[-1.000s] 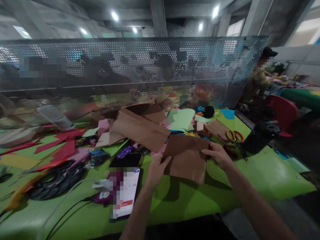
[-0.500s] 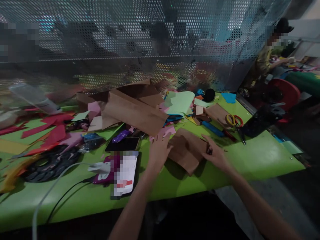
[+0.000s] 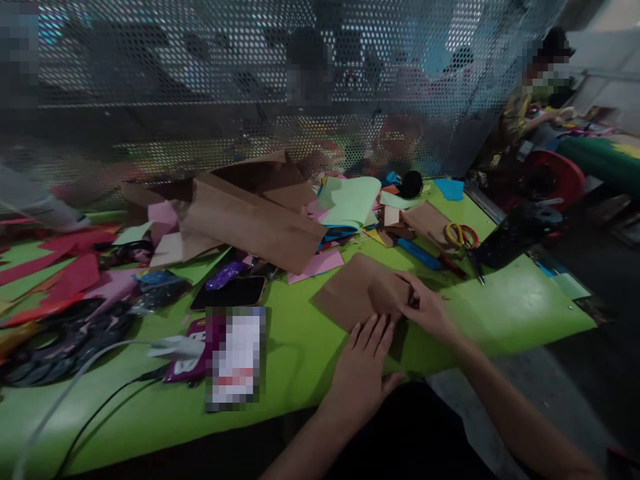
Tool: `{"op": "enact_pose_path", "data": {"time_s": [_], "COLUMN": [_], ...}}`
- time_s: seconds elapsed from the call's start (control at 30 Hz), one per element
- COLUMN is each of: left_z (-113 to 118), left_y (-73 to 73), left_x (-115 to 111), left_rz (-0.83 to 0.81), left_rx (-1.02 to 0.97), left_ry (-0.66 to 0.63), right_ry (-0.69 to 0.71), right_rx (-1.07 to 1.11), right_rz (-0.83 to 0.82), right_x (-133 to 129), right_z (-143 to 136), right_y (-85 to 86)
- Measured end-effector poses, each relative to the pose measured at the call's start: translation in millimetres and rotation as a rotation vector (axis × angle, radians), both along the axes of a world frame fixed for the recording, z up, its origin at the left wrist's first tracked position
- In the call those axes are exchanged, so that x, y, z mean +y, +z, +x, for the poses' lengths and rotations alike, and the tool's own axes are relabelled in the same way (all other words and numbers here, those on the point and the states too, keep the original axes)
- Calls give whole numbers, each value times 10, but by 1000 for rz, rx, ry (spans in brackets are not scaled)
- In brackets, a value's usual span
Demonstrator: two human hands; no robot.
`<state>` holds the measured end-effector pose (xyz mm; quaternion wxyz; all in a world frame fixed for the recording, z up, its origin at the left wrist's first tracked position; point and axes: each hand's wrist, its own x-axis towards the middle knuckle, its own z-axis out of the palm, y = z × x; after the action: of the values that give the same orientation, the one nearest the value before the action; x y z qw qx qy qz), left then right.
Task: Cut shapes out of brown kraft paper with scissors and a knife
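Observation:
A piece of brown paper [image 3: 350, 290] lies on the green table [image 3: 295, 347] in front of me. My left hand [image 3: 365, 357] rests on its near edge, fingers stretched out and palm down. At the paper's right corner, my right hand [image 3: 427, 307] has thumb and fingers pinched round the edge, and the corner there looks lifted or curled. Beyond the paper are a pink sheet [image 3: 320, 265] and a larger folded brown sheet [image 3: 255, 223].
Scissors [image 3: 465, 243], a blue-handled tool [image 3: 420, 253] and a black bottle [image 3: 520, 233] sit at the right. Phones [image 3: 233, 293], a purple packet [image 3: 197, 347] and cables lie left. Behind stands a perforated metal screen [image 3: 240, 80]. A person [image 3: 520, 113] works at the far right.
My left hand has moved from the paper's left side to its near edge. The paper now lies flatter and has turned. My right hand stays at its right corner. The view has shifted slightly.

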<state>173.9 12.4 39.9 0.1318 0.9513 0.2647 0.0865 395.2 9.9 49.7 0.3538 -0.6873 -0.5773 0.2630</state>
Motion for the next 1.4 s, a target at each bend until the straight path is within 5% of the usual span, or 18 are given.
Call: {"op": "enact_pose_path", "data": {"time_s": [0.2,0.37,0.47,0.53,0.6,0.97,1.2,1.4], "left_z": [2,31,41,38,30,-76,-426,-441], "left_y": [-65,-131,-177,-196,-196,-125,-129,-116], "left_x": [-11,-19,-22,-26,-30,-68,-256,-316], "left_rz": [45,70,66,58,58,127,150,69], "left_rx": [-3,-25,-26,-26,-27,10,-10,-11], "left_ry": [-2,8,7,11,14,-7,-21,20], "right_ry": [-33,-91,158,445,583,292,153,44], "right_rx": [-140,-519,-649,-642,-629,-800,-788,-816], "right_rz": [-80,180,233,174,88,-6,83,57], "right_x": [-26,-212,-399,-505,-570,-467,-346,-67], "right_z": [55,2,-142,-227,-248,184,163,75], "right_y": [-14,47,89,106,105,-65,-47,33]}}
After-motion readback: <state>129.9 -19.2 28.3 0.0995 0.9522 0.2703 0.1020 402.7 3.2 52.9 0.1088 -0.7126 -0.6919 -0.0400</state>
